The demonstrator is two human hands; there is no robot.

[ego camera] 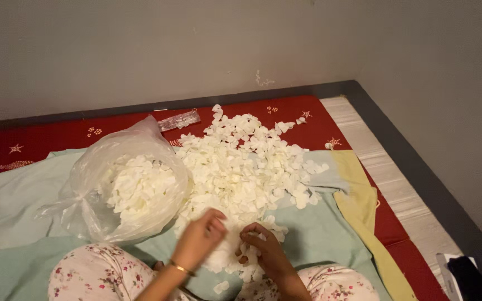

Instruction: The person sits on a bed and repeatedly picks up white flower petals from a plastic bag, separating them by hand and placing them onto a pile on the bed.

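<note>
A red patterned mat (40,139) covers the floor up to the far wall, with a pale green cloth (23,195) edged in yellow spread over it. On the cloth, a heap of white petals (241,167) lies at centre, and a clear plastic bag (124,184) of petals sits just left of it.

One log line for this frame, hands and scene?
left hand: on petals | right hand: pinching petals | bag: left of pile | cloth: underneath

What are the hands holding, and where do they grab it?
Both the left hand and right hand pinch small white petals at the pile's near edge; the exact hold is too small to see.
</note>
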